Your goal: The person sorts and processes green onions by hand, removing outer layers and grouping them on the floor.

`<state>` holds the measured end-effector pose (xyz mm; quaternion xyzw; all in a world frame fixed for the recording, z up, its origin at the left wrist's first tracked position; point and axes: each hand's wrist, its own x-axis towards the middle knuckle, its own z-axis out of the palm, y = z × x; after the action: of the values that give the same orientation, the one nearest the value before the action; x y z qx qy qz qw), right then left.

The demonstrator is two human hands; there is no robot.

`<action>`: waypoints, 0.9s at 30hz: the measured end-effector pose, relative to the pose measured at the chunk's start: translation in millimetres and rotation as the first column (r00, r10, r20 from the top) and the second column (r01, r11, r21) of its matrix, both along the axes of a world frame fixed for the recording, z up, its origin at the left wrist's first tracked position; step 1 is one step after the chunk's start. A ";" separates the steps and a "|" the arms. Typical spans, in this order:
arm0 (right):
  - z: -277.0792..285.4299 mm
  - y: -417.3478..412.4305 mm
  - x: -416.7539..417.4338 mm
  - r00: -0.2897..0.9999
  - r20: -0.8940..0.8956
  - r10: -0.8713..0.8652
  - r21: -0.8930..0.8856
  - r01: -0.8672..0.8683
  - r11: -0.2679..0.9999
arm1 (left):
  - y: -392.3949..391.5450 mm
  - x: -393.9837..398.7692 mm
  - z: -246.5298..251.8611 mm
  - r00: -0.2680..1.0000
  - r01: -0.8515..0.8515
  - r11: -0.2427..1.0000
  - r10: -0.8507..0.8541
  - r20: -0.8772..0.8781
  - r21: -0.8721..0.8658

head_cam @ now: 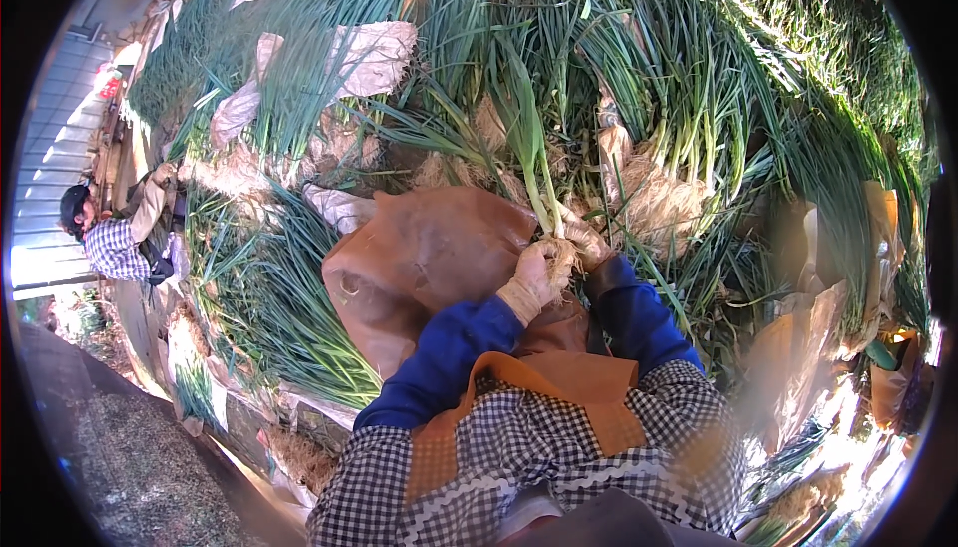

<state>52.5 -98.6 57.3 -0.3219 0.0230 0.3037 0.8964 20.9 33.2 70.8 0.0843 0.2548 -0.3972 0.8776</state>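
Note:
A small bunch of leek-like allium plants (pixel 533 165), with flat green leaves and pale stalks, stands before me with its leaves pointing away. My left hand (pixel 533 277) is closed around the root end, where tangled pale roots (pixel 561 262) show beside the fingers. Behind the stalk bases, my right hand (pixel 585 241) grips the same bunch from the right; its fingers are partly hidden. Both hands seem to wear thin pale gloves. Under and left of them, a brown waterproof apron (pixel 434 247) covers my lap.
Heaps of similar plants (pixel 673 60) lie ahead and on both sides, with a clump of bushy roots (pixel 658 199) right of my hands. Pale sacking (pixel 374 57) lies among the leaves. Another person (pixel 120 247) sits at far left, with a hand at the heap's edge.

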 end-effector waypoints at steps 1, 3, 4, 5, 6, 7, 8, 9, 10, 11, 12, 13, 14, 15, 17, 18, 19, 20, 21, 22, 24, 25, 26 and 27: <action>12.2 2.6 0.5 1.000 -0.016 0.007 0.018 -0.007 1.000 | 0.7 -0.1 0.0 1.000 -0.003 1.000 0.003 -0.002 0.003; -9.1 -8.3 4.4 0.997 0.016 0.073 -0.027 -0.073 0.997 | -2.3 0.7 2.7 0.996 0.041 0.996 -0.034 -0.085 0.085; -12.5 -11.0 5.8 0.987 0.043 0.152 -0.072 -0.149 0.986 | -1.5 0.4 1.6 0.996 0.037 0.996 -0.029 -0.087 0.086; -15.3 -15.0 4.8 0.987 0.041 0.156 -0.071 -0.153 0.986 | -0.7 0.8 0.4 0.997 0.048 0.997 -0.044 -0.069 0.064; -11.7 -18.2 4.4 0.981 0.084 0.175 -0.167 -0.159 0.973 | -0.4 2.0 2.5 0.997 0.063 0.997 -0.061 -0.052 0.042; -9.4 -21.5 3.7 0.973 0.124 0.196 -0.261 -0.159 0.952 | -1.2 1.8 4.7 0.996 0.065 0.997 -0.062 -0.057 0.042; -13.8 -28.5 1.6 0.745 0.640 0.185 -0.487 0.207 0.849 | -3.1 1.0 7.0 0.996 0.055 0.989 -0.044 -0.079 0.141; -18.5 -43.1 -3.4 0.748 0.638 0.184 -0.491 0.211 0.845 | -6.9 2.1 10.8 0.995 0.050 0.971 -0.028 -0.096 0.234; -25.7 -57.7 -12.2 0.869 0.269 0.415 -0.670 -0.140 0.729 | -6.1 1.6 7.2 0.995 0.046 0.970 -0.024 -0.097 0.237; -36.1 -79.7 -24.9 0.768 0.077 0.635 -0.861 -0.270 0.431 | -7.6 0.2 0.2 0.999 -0.013 0.965 0.022 -0.032 0.263; -45.9 -103.5 -38.3 0.575 -0.153 0.804 -0.935 -0.347 0.070 | -12.3 0.8 -5.2 0.997 -0.069 0.957 0.061 0.040 0.282; -37.2 -112.1 -42.7 0.287 -0.301 0.909 -0.946 0.031 -0.323 | -17.2 0.6 -7.9 0.997 -0.070 0.958 0.060 0.044 0.278; -32.2 -115.0 -40.0 0.306 -0.325 0.895 -0.898 0.196 -0.394 | -22.8 -1.4 -10.3 0.985 -0.172 0.938 0.159 0.068 0.301; 7.9 -94.6 -24.1 0.315 -0.338 0.887 -0.822 0.359 -0.441 | -20.2 -2.7 -16.1 0.958 -0.287 0.900 0.271 0.097 0.328; 57.5 -61.0 -5.1 0.829 0.277 0.486 -0.961 0.246 0.128 | -17.4 -13.2 -22.7 0.970 -0.190 0.947 0.140 0.200 0.258; 69.8 -49.8 2.4 0.819 0.236 0.522 -0.971 0.215 0.102 | -29.5 -9.0 -4.3 0.972 -0.176 0.912 0.103 0.209 0.369; 80.8 -37.8 11.6 0.790 0.218 0.573 -0.975 0.200 0.095 | -31.3 -4.6 9.2 0.968 -0.193 0.853 0.085 0.236 0.484; 66.0 -34.1 13.8 0.538 0.504 0.676 -0.808 0.570 0.149 | -30.3 -5.3 -9.9 0.972 -0.160 0.868 0.054 0.230 0.471; 43.8 -29.7 17.3 0.179 0.655 0.734 -0.503 0.829 0.246 | -31.7 -4.8 -13.2 0.968 -0.162 0.865 0.047 0.246 0.474; 42.4 -23.2 22.3 0.071 0.670 0.739 -0.452 0.828 0.330 | -31.5 -5.9 -15.1 0.969 -0.190 0.882 0.097 0.227 0.432; 64.6 -39.6 7.8 0.524 0.637 0.565 -0.770 0.419 0.480 | -35.4 -1.0 5.2 0.971 -0.221 0.910 0.171 0.169 0.350; 83.7 -40.1 -3.6 0.842 0.307 0.443 -0.728 -0.091 0.679 | -28.8 -3.4 0.5 0.969 -0.232 0.906 0.183 0.168 0.353; 84.4 -54.5 -11.3 0.901 0.276 0.335 -0.458 -0.183 0.870 | -20.4 -6.4 -10.5 0.960 -0.235 0.909 0.162 0.230 0.343; 78.8 -70.6 -11.0 0.899 0.282 0.335 -0.360 -0.225 0.905 | -13.4 -9.4 -19.5 0.948 -0.235 0.912 0.139 0.287 0.335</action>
<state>41.5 -169.3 136.1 -0.5094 -0.1293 0.3636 0.7692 11.5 19.7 51.4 0.2716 0.2154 -0.2422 0.9062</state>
